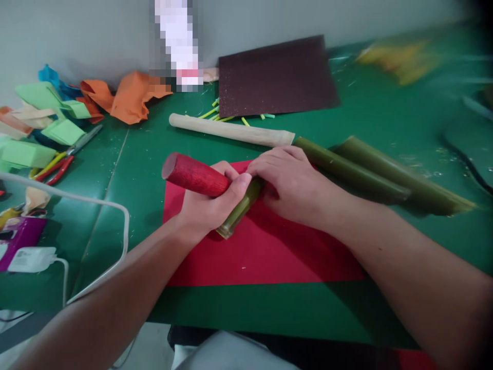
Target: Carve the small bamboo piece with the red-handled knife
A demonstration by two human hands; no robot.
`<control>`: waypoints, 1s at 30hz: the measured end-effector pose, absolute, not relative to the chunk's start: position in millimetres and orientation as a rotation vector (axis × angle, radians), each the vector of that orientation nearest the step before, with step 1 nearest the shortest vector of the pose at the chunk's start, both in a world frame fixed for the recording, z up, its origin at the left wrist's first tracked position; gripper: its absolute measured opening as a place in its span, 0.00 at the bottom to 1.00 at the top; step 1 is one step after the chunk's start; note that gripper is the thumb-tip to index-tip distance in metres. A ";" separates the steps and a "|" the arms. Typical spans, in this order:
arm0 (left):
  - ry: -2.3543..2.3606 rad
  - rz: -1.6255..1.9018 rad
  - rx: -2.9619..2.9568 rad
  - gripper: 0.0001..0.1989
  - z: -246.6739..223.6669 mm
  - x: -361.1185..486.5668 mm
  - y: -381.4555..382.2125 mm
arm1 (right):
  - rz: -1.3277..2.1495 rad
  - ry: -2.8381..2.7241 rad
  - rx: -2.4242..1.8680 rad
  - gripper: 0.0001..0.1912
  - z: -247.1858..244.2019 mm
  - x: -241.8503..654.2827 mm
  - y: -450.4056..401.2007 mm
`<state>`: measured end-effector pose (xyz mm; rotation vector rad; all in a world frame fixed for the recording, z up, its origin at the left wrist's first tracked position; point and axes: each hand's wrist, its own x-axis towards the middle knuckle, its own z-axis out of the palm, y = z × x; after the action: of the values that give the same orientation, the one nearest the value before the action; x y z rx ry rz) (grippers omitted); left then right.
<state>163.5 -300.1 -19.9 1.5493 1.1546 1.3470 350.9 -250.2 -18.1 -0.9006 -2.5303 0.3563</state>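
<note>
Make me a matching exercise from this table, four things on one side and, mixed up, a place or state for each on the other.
Things:
1. Red cylinder
2. Pale rod
3. Dark brown sheet
4. White adapter

Places and states:
A. Yellow-green strips poke out at its near edge
B. Has a white cable attached
C. Gripped by the left hand
D. Lies with its right end close to a long green bamboo piece

Right pairs: 1-C, 2-D, 3-A, 4-B.
</note>
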 end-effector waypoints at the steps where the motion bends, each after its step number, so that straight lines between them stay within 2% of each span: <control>1: 1.157 1.348 1.534 0.17 -20.3 164.1 -300.1 | 0.388 -2.524 -0.915 0.18 -17.3 351.2 -249.7; 7: 1.175 1.328 1.361 0.19 -17.9 171.3 -302.6 | 0.416 -2.506 -0.941 0.21 -17.2 351.0 -241.8; 13: 1.262 1.248 1.343 0.17 -14.9 178.0 -303.9 | 0.626 -2.426 -0.981 0.20 -22.3 345.6 -243.2; 22: 1.257 1.265 1.361 0.17 -13.8 178.1 -300.4 | 0.506 -2.415 -0.974 0.14 -22.2 335.2 -246.7; 30: 1.288 1.265 1.370 0.16 -16.3 177.1 -299.8 | 0.508 -2.422 -1.017 0.14 -19.9 333.4 -248.5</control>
<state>177.1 -299.8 -16.3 1.3699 1.2885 1.2648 333.4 -248.5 -19.9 -1.0173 -2.4222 0.5081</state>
